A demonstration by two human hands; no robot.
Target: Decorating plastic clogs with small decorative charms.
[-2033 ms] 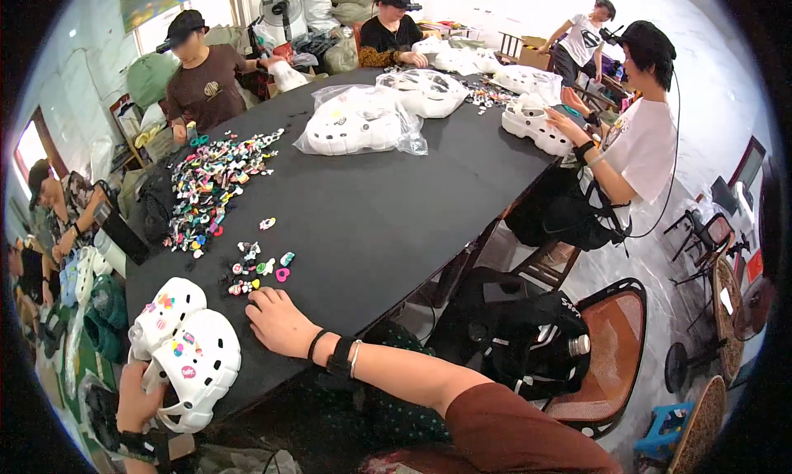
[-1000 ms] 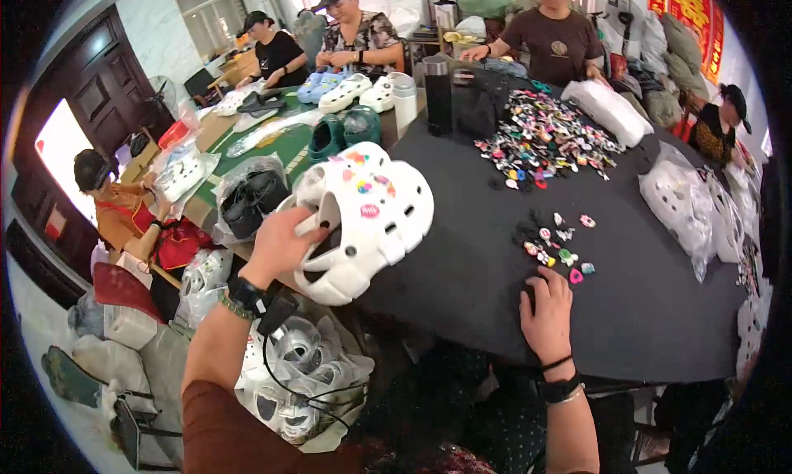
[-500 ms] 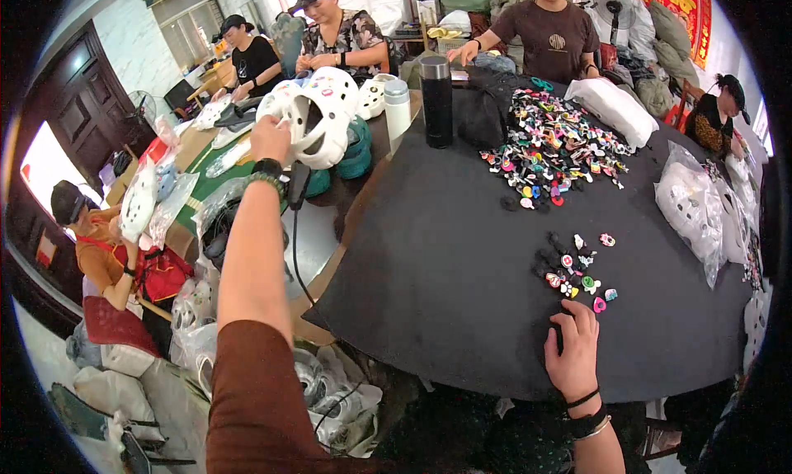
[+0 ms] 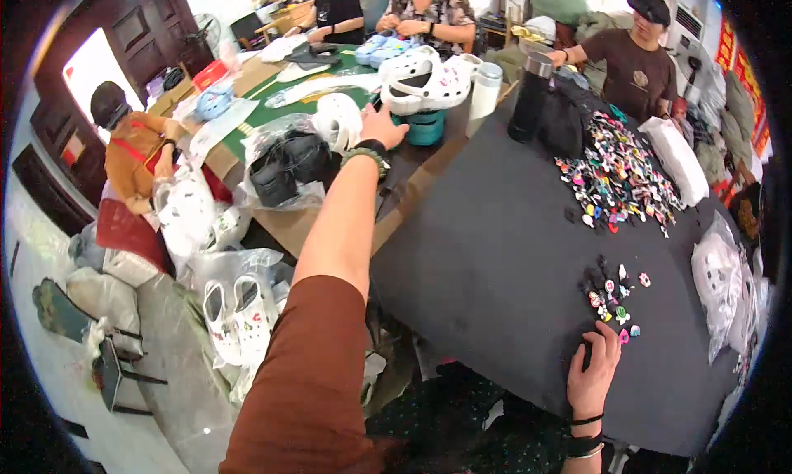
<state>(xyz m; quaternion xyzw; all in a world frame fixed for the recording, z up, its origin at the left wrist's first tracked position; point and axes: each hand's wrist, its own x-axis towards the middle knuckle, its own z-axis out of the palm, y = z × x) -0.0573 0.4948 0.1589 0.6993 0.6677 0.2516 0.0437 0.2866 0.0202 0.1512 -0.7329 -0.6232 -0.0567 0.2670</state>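
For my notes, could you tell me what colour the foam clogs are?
White, in the head view: the foam clogs, beyond the left hand.

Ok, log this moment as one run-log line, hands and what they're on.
left hand: stretched out at white clog pair, grip unclear | right hand: flat on black table, beside small charm cluster | charm pile: far side

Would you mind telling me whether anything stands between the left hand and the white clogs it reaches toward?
Nothing visible does. The left hand is right at the pair of white clogs, which sits on the teal container; whether the fingers touch them is unclear.
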